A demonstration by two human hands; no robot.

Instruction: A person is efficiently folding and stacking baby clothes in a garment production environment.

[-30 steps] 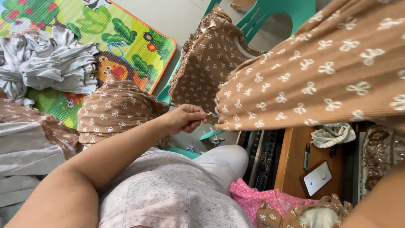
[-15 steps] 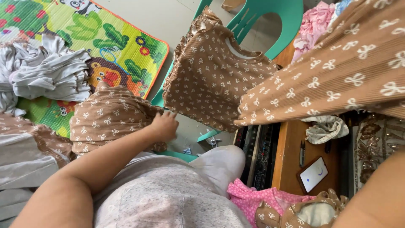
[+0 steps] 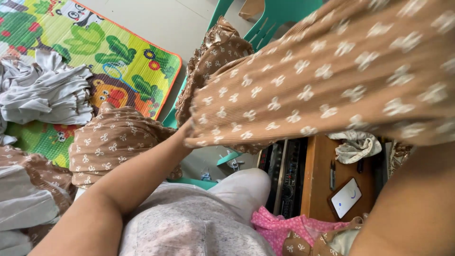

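Head view: left hand point(image 3: 187, 130) mostly hidden behind brown floral garment point(image 3: 322, 80), apparently gripping its lower edge, held up mid-frame; right hand out of sight, forearm only. Folded brown pile point(image 3: 113, 142) left, grey clothes point(image 3: 50, 92) on play mat point(image 3: 128, 52), phone point(image 3: 345, 197) on wooden table point(image 3: 318, 175). No containers.

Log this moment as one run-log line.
left hand: grips edge of brown floral garment | right hand: out of view | garment: spread in air | nearby: folded brown pile, grey clothes, phone
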